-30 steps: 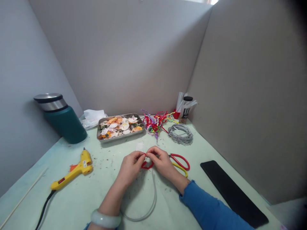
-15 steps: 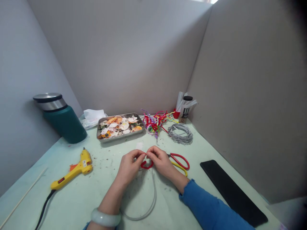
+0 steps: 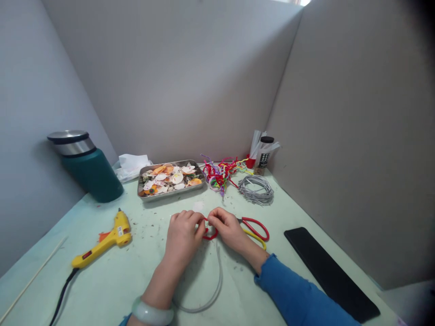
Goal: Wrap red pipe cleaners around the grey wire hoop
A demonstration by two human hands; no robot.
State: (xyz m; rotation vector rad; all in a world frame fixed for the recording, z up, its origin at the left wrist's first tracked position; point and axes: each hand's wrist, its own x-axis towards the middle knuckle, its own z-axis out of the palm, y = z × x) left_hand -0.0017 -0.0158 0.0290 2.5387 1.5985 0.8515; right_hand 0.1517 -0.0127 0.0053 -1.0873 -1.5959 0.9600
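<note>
Between my two hands is a bent red pipe cleaner (image 3: pixel 212 235), curled into a loop above the table. My left hand (image 3: pixel 183 233) is closed, pinching it on the left side. Opposite, my right hand (image 3: pixel 226 226) grips it near the top between thumb and forefinger. A grey wire (image 3: pixel 219 276) hangs from below the loop and curves over the table toward my left wrist; how it joins the pipe cleaner is hidden. Scissors (image 3: pixel 256 228) with one red and one yellow handle lie beside my right hand, their blades mostly covered by it.
A yellow glue gun (image 3: pixel 108 242) and a thin stick (image 3: pixel 34 280) lie left. Behind stand a teal bottle (image 3: pixel 95 174), a metal tray (image 3: pixel 173 194) of shells, tangled pipe cleaners (image 3: pixel 222 174), coiled grey wire (image 3: pixel 256 190) and a black-lidded jar (image 3: pixel 264 156). A black strip (image 3: pixel 329 274) lies right.
My left hand has rolled over and shifted slightly left, its back now more in view. A short red stretch shows between the two hands. My right hand stays nearly still.
</note>
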